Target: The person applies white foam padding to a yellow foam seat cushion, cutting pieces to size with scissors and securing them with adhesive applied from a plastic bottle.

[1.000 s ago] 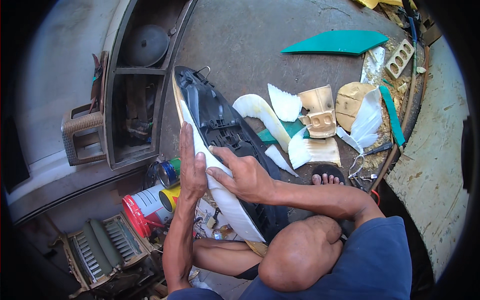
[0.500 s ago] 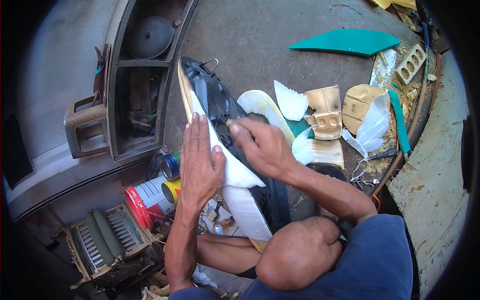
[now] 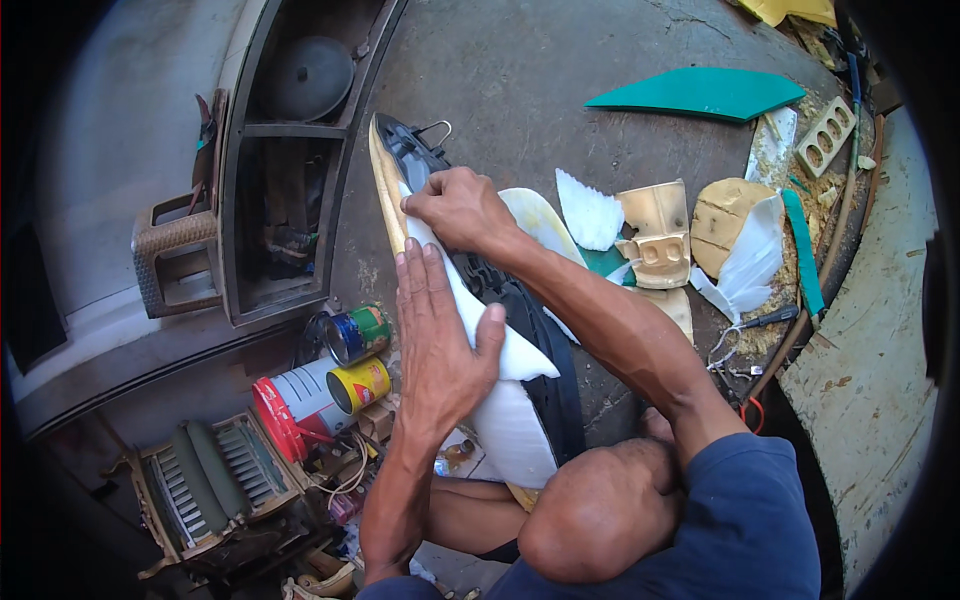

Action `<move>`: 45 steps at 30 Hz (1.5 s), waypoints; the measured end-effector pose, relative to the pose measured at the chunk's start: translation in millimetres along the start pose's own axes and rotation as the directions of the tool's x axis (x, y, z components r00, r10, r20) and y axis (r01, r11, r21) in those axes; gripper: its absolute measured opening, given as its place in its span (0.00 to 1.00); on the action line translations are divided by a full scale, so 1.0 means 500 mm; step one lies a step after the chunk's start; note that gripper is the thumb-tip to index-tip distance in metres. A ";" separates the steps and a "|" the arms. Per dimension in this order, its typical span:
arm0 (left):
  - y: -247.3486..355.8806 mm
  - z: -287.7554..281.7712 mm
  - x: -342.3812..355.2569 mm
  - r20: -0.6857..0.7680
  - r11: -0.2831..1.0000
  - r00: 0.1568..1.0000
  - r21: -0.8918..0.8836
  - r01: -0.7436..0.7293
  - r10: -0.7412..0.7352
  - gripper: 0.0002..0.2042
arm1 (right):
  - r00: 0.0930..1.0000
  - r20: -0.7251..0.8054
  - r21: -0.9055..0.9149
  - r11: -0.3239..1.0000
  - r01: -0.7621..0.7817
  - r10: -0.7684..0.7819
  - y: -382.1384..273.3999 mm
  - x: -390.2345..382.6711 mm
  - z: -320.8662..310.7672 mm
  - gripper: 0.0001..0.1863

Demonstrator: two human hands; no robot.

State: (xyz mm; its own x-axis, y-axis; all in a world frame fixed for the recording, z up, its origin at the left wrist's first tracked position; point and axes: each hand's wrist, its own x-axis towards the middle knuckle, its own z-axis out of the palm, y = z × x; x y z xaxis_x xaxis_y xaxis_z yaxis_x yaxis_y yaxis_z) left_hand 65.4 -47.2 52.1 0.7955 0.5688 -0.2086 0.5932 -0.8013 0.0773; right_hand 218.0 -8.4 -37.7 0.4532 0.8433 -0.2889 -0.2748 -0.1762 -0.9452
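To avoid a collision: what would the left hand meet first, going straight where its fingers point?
Probably the right hand, just ahead of the left hand along the white foam, though depth is unclear.

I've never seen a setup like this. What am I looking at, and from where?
No machine here: a person works bare-handed, filmed by a fisheye camera on their own head, looking down; the lens bends straight edges. The left hand lies flat on a white foam-like sheet along a long black base. The right hand is curled at the sheet's upper end; whether it grips is hard to tell. On the grey floor lie a green piece, white scraps and tan pieces.
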 end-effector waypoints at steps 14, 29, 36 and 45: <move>0.044 0.005 0.013 -0.013 0.991 0.995 0.093 0.099 -0.098 0.44 | 1.000 -0.017 -0.199 0.980 0.003 -0.007 -0.027 -0.015 -0.044 0.26; 0.130 0.071 -0.075 -0.294 0.993 0.955 -0.092 -0.071 0.041 0.36 | 0.908 -0.092 -0.672 0.699 0.246 -0.408 -0.096 -0.072 -0.025 0.41; 0.175 0.105 -0.060 -0.195 0.989 0.974 -0.069 -0.130 0.114 0.37 | 0.937 0.270 -0.862 0.379 0.338 -0.223 -0.060 -0.043 -0.053 0.41; 0.173 0.123 -0.120 -0.260 0.944 0.948 -0.225 -0.242 0.182 0.28 | 0.902 0.152 -0.789 0.500 0.357 -0.403 -0.017 -0.036 -0.109 0.40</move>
State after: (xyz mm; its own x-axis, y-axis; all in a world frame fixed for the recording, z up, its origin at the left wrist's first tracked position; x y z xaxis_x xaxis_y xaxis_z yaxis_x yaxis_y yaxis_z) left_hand 61.7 -162.1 11.3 0.8943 0.4420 0.0698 0.3947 -0.8526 0.3425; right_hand 258.2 -49.7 -32.7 0.3905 0.9093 0.1437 0.6935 -0.1880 -0.6955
